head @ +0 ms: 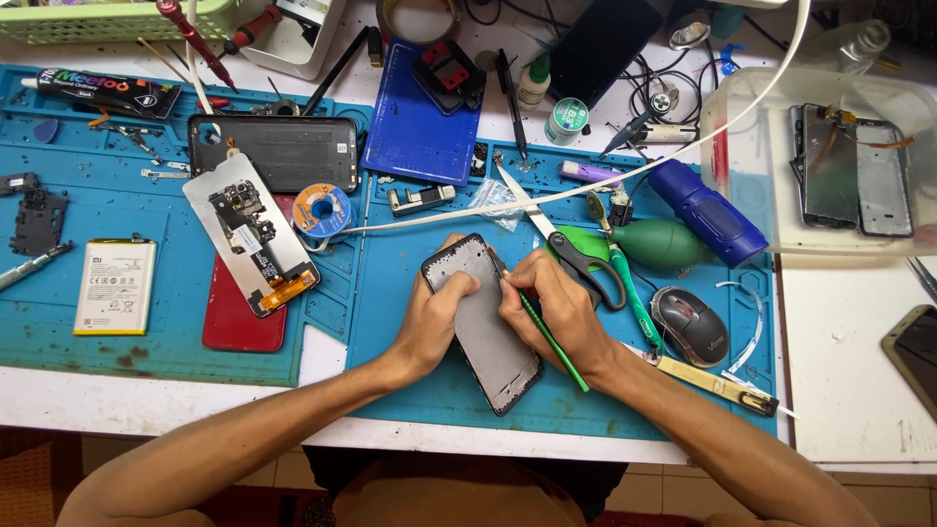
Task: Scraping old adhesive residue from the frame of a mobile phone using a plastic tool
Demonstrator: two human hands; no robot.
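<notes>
A dark phone frame (488, 337) lies tilted on the blue work mat (410, 293) in front of me. My left hand (436, 317) grips its left edge, thumb resting on the grey inner plate. My right hand (551, 303) holds a thin green tool (558, 349) like a pen, its tip touching the frame's upper right edge.
Black-handled scissors (571, 249), a green air blower (664, 242), a mouse (689, 325) and a blue cylinder (708, 213) lie to the right. To the left are a disassembled phone (252, 234), a red back cover (229, 317), a battery (115, 286) and a solder spool (322, 209). A clear tub (761, 146) holds phone parts.
</notes>
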